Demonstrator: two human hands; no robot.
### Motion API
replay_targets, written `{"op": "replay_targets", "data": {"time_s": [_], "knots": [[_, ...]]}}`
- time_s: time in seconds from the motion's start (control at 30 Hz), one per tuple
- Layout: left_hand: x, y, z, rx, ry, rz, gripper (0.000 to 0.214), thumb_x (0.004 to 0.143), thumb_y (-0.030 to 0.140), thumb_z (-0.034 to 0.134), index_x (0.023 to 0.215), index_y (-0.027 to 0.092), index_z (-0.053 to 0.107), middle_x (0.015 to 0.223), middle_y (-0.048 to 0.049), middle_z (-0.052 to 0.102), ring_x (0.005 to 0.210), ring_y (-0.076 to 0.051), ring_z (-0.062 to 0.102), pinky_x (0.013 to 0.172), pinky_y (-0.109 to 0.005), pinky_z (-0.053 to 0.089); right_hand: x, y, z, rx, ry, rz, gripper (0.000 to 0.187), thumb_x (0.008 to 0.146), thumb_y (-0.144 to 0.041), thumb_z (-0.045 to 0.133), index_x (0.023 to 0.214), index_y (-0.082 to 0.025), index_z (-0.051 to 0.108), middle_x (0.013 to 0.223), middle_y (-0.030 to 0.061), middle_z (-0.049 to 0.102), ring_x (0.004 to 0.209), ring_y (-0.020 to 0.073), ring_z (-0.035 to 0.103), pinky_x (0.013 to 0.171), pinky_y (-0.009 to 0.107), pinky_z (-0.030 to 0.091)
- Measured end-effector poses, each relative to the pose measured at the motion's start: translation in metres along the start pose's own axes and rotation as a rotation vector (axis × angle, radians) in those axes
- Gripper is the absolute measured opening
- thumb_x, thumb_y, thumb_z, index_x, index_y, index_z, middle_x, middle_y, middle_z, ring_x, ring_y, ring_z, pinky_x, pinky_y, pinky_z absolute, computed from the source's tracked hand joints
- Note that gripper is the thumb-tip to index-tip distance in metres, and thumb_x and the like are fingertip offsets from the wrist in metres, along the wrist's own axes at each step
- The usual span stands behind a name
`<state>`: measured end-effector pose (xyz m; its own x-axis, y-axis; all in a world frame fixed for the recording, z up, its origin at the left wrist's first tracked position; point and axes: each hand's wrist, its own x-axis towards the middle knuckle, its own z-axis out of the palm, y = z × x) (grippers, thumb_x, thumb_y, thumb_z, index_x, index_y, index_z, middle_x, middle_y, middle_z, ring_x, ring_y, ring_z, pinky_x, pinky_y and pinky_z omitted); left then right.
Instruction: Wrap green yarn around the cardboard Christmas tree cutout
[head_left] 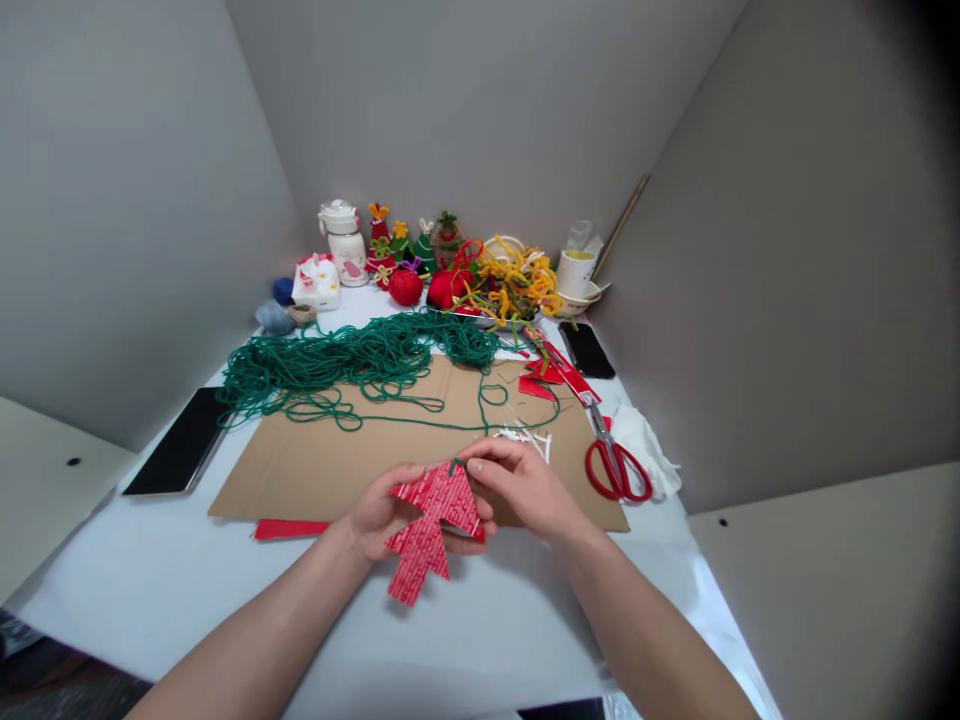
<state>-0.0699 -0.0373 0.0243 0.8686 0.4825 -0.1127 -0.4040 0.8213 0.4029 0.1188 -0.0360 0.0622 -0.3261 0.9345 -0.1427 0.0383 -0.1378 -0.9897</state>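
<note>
A flat red tree-shaped cutout (430, 520) with white print lies tilted across my left hand (382, 510), whose thumb and fingers hold it by its edges. Near its tip is a short bit of green yarn (456, 466). The fingers of my right hand (521, 485) pinch together at that spot, on the green yarn as far as I can see; the fingertips partly cover it. One green strand (484, 400) runs over the cardboard (337, 480) from the loose heap of green yarn (322, 365) towards my right hand.
Red-handled scissors (619, 470) rest at the right beside a white tissue (646, 450). Black phones or tablets (176, 440) lie left and far right. Behind stand a white bottle (346, 245), small yarn-wrapped trees (401, 240), red yarn balls (406, 288) and yellow yarn scraps (521, 285).
</note>
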Motion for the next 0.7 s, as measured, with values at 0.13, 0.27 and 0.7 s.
{"op": "replay_targets", "data": {"time_s": [0.13, 0.27, 0.7], "knots": [[0.001, -0.002, 0.001, -0.018, -0.060, -0.013, 0.044, 0.076, 0.042, 0.051, 0.106, 0.011, 0.060, 0.103, -0.0189, 0.067, 0.100, -0.034, 0.061, 0.092, -0.052, 0.034, 0.000, 0.003, -0.002, 0.022, -0.053, -0.053, 0.019, 0.078, -0.036, 0.063, 0.084, -0.018, 0.068, 0.076, 0.0025, 0.065, 0.071, 0.0119, 0.060, 0.067, 0.024, 0.046], [0.003, -0.006, -0.001, -0.040, -0.100, -0.040, 0.044, 0.074, 0.044, 0.051, 0.102, 0.012, 0.060, 0.098, -0.0192, 0.068, 0.094, -0.035, 0.063, 0.088, -0.054, 0.036, 0.001, 0.006, -0.003, 0.066, -0.104, -0.069, 0.024, 0.072, -0.040, 0.068, 0.082, -0.019, 0.068, 0.074, 0.0029, 0.064, 0.068, 0.0140, 0.061, 0.063, 0.026, 0.048], [0.007, -0.020, -0.005, -0.088, -0.201, -0.169, 0.044, 0.066, 0.051, 0.051, 0.082, 0.011, 0.062, 0.085, -0.0193, 0.069, 0.081, -0.035, 0.065, 0.078, -0.052, 0.042, -0.001, 0.005, -0.002, 0.171, -0.262, -0.152, 0.015, 0.073, -0.028, 0.071, 0.083, -0.018, 0.071, 0.079, 0.0013, 0.057, 0.068, 0.0090, 0.054, 0.062, 0.021, 0.043]]}}
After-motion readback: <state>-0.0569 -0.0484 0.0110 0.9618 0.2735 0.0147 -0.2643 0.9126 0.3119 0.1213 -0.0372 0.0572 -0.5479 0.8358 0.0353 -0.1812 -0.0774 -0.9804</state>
